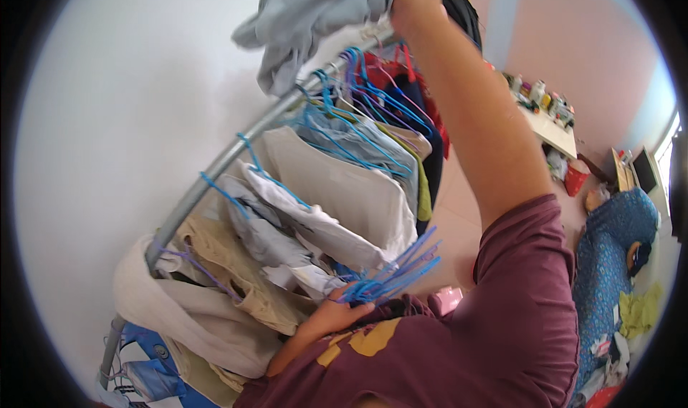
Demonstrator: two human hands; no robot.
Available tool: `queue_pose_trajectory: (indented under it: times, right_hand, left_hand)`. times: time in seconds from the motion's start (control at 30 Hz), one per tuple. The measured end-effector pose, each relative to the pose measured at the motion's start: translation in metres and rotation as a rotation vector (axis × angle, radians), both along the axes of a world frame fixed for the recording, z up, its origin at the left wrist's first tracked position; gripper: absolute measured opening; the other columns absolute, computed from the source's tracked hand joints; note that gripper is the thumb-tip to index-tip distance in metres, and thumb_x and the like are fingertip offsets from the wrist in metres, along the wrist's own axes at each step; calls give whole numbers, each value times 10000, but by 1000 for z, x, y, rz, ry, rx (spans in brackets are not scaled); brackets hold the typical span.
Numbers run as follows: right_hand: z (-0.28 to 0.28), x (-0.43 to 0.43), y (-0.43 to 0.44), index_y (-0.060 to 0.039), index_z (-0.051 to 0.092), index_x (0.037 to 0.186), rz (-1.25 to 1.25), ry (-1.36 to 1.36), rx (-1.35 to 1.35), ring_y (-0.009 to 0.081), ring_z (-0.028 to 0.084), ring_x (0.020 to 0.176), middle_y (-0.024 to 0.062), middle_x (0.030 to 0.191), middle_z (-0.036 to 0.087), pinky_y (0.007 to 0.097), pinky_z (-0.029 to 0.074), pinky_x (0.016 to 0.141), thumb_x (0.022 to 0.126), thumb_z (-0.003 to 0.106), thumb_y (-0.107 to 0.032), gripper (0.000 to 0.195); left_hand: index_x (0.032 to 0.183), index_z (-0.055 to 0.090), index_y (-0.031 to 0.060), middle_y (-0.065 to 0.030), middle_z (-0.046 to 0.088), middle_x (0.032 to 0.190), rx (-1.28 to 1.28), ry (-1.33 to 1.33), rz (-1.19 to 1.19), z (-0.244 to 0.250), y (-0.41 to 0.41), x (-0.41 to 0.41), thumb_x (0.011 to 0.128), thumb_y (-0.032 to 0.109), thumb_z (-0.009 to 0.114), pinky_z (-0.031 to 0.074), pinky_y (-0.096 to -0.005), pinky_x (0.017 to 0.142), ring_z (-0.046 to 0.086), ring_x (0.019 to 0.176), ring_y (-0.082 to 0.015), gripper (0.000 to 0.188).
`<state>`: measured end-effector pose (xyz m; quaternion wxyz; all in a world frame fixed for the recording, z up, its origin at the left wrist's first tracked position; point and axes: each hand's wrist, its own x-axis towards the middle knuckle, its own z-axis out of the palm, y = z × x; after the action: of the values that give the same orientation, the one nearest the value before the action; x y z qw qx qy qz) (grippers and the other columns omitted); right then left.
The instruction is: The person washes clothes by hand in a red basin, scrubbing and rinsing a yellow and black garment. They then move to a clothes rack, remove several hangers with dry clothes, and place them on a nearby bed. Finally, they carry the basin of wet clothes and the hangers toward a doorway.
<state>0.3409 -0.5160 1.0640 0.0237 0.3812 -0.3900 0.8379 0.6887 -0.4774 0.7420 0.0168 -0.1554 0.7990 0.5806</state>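
My left hand is closed around a bundle of blue and purple hangers, low in front of my maroon T-shirt. Raised at the top edge, my right hand grips a grey garment, which hangs bunched over the far part of the rail; the picture's edge cuts off some of the fingers. The metal clothes rail slants across the view. From it hang a white top, a light blue garment and khaki trousers, among others. A cream cloth drapes over the rail's near end.
A white wall stands close behind the rail. Rightward are a white table with several bottles, a red bucket-like container and a bed with a blue patterned cover. Under the near rail end lie blue items.
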Motion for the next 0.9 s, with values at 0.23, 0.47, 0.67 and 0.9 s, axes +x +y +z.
queue_pose_trajectory:
  times: [0.23, 0.47, 0.67, 0.9]
  right_hand:
    - [-18, -18, 133, -56, 592, 1078, -19, -178, 149, 238, 645, 818, 116, 947, 636, 378, 540, 707, 917, 487, -161, 219]
    - [-44, -43, 134, -25, 630, 1049, 308, -555, 402, 219, 669, 932, 97, 1008, 693, 370, 535, 829, 931, 490, -218, 266]
    - [-19, -45, 53, -5, 565, 1161, 781, -362, 261, 277, 627, 1032, 154, 1095, 661, 422, 496, 929, 1023, 275, -311, 443]
    - [-20, 38, -126, -55, 485, 1229, 883, -307, 160, 228, 577, 974, 132, 1110, 581, 423, 496, 813, 950, 479, -229, 329]
  left_hand:
    - [1123, 601, 18, -35, 646, 1029, 258, -34, 51, -8, 21, -39, 840, 125, 680, 451, -271, 865, 563, 959, -95, 313]
    - [984, 608, 68, 12, 518, 810, 135, 56, -64, -13, 28, -72, 835, 141, 681, 405, -258, 678, 479, 755, -85, 181]
    - [981, 596, 58, 14, 526, 809, 114, 130, -62, -12, 20, -77, 844, 133, 697, 397, -240, 666, 484, 758, -72, 185]
    - [984, 602, 55, 13, 545, 826, 51, 242, 108, -39, 15, -50, 849, 104, 696, 413, -252, 686, 504, 783, -80, 172]
